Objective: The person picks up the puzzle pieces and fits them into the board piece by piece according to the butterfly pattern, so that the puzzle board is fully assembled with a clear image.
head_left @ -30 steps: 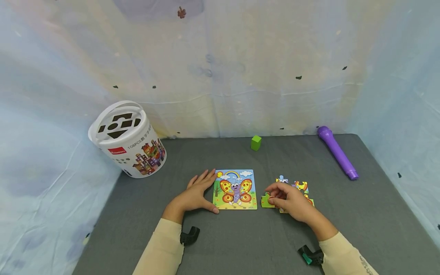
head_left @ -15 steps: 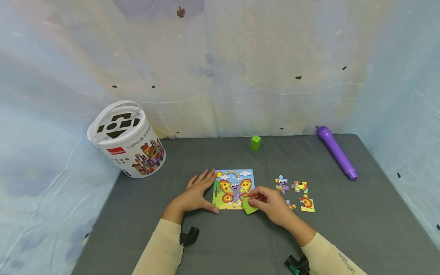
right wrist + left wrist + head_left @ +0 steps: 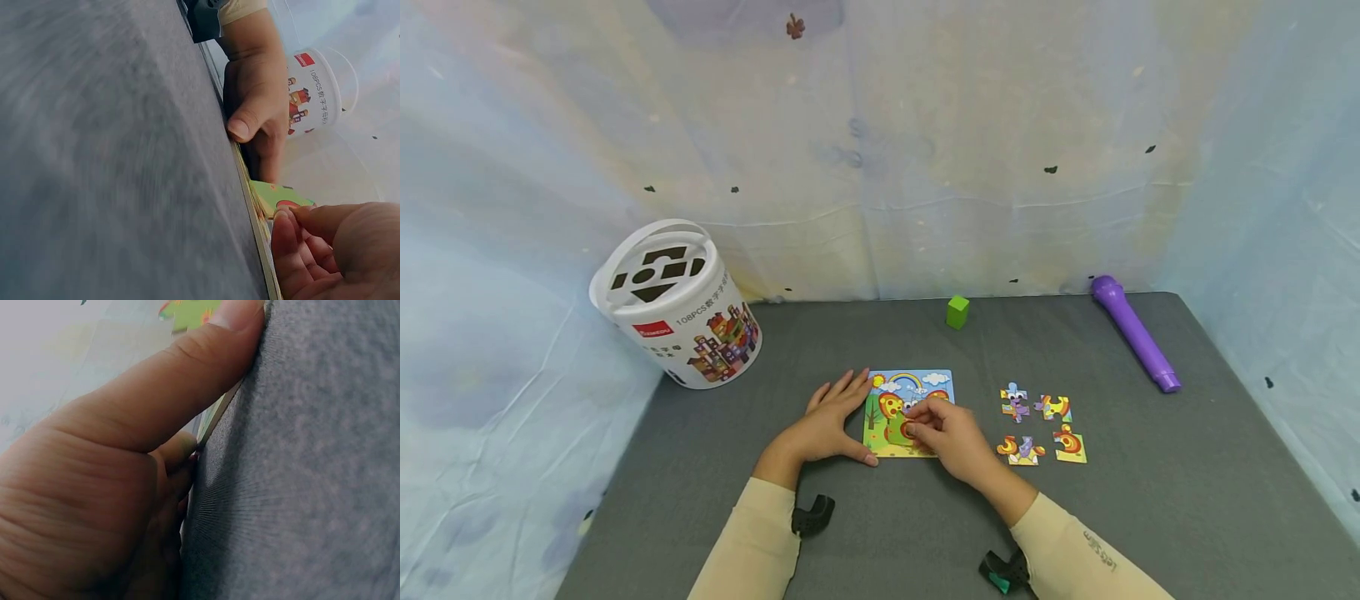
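A square butterfly puzzle board (image 3: 933, 380) lies flat on the grey table. My left hand (image 3: 829, 427) is spread along its left side, fingertips at the upper left corner and thumb near the lower left. Between thumb and fingers, my right hand (image 3: 951, 435) pinches a green jigsaw piece (image 3: 265, 191) with a red-orange patch. The piece is tilted close over the board's lower middle, and the right hand covers part of the butterfly picture. Several loose jigsaw pieces (image 3: 1021, 451) lie to the right of the board, apart from one another.
A white lidded bucket (image 3: 681, 325) with shape cutouts stands at the back left. Behind the board sits a small green block (image 3: 957, 312). A purple toy microphone (image 3: 1137, 333) lies at the back right. Patterned cloth (image 3: 880, 167) hangs behind the table.
My right hand has carried the green jigsaw piece leftward from beside the loose pieces to over the board. The left hand has stayed at the board's left edge.
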The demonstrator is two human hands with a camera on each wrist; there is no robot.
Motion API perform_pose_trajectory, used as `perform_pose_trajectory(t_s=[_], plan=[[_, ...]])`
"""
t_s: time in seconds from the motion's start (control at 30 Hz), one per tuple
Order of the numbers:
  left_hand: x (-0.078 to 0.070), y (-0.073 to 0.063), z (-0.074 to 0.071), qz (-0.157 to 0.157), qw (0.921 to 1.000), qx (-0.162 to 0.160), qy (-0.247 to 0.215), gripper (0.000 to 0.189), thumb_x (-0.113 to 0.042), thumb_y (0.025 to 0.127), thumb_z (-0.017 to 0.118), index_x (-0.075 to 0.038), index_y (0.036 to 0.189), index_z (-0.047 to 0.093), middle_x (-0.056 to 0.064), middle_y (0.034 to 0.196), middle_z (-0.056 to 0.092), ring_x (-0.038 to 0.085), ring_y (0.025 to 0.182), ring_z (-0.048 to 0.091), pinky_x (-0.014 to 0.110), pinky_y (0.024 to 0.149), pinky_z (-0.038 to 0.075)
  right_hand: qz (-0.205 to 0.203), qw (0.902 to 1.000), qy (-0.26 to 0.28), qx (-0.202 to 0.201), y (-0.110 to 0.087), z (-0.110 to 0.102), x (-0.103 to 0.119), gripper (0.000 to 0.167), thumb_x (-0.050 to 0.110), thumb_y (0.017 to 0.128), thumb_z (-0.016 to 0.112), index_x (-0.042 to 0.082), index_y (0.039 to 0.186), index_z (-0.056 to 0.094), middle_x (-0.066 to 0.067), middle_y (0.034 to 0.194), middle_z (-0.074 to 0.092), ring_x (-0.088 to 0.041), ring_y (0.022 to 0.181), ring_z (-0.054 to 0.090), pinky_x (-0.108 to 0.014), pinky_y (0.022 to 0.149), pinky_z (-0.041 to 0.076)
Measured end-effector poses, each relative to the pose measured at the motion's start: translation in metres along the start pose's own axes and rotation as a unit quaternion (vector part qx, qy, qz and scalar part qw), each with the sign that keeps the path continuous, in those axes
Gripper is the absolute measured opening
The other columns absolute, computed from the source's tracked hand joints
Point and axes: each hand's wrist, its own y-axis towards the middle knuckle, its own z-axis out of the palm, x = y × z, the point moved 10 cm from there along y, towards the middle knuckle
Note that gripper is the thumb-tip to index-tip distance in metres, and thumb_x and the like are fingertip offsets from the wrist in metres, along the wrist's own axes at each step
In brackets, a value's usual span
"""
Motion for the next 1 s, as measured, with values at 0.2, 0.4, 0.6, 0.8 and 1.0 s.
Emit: perform_pose_trajectory(t_s=[0.2, 0.4, 0.6, 0.8, 1.0], plan=[[0.001, 0.0, 0.0, -0.004, 1.0, 0.0, -0.002, 0.136, -0.057, 0.074, 0.099, -0.018, 0.176, 0.019, -0.003, 0.181, 0.008, 0.022, 0.166, -0.002, 0.057, 0.128, -0.006, 0.019, 0.9992, -0.033, 0.006, 0.007, 0.015, -0.001, 0.006, 0.006, 0.105, 0.074, 0.005, 0.111, 0.077, 0.0, 0.094, 0.077, -0.015, 0.08, 0.075, -0.031, 0.07, 0.063], [-0.001, -0.001, 0.0, -0.006, 1.0, 0.002, -0.007, 0.135, -0.056, 0.074, 0.099, -0.018, 0.176, 0.02, -0.003, 0.181, 0.009, 0.022, 0.166, -0.002, 0.058, 0.127, -0.006, -0.011, 0.9933, -0.115, 0.007, 0.01, 0.024, 0.007, 0.006, 0.008, 0.103, 0.078, 0.007, 0.109, 0.077, 0.007, 0.092, 0.073, -0.007, 0.079, 0.068, -0.029, 0.07, 0.057], [-0.001, -0.001, -0.001, -0.005, 1.0, 0.0, -0.007, 0.134, -0.056, 0.075, 0.099, -0.017, 0.176, 0.02, -0.003, 0.181, 0.009, 0.023, 0.166, -0.002, 0.058, 0.127, -0.005, -0.037, 0.9835, -0.177, -0.009, 0.008, 0.024, 0.015, 0.01, 0.008, 0.101, 0.08, 0.006, 0.111, 0.08, 0.003, 0.099, 0.066, -0.01, 0.08, 0.057, -0.031, 0.07, 0.051], [-0.001, -0.001, -0.001, -0.003, 1.0, -0.001, -0.006, 0.135, -0.057, 0.075, 0.099, -0.018, 0.176, 0.019, -0.003, 0.181, 0.008, 0.022, 0.166, -0.002, 0.057, 0.128, -0.005, -0.089, 0.9673, -0.238, 0.0, 0.001, 0.026, 0.026, 0.016, 0.007, 0.101, 0.079, 0.004, 0.117, 0.079, -0.006, 0.114, 0.067, -0.018, 0.095, 0.063, -0.04, 0.083, 0.056], [0.0, -0.001, 0.0, -0.006, 1.0, -0.001, -0.001, 0.135, -0.057, 0.075, 0.099, -0.018, 0.176, 0.018, -0.004, 0.181, 0.008, 0.021, 0.165, -0.002, 0.056, 0.128, -0.005, -0.167, 0.9158, -0.359, 0.067, -0.01, 0.04, 0.039, 0.036, 0.015, 0.103, 0.079, 0.002, 0.136, 0.075, -0.015, 0.143, 0.067, -0.034, 0.13, 0.06, -0.054, 0.109, 0.049]])
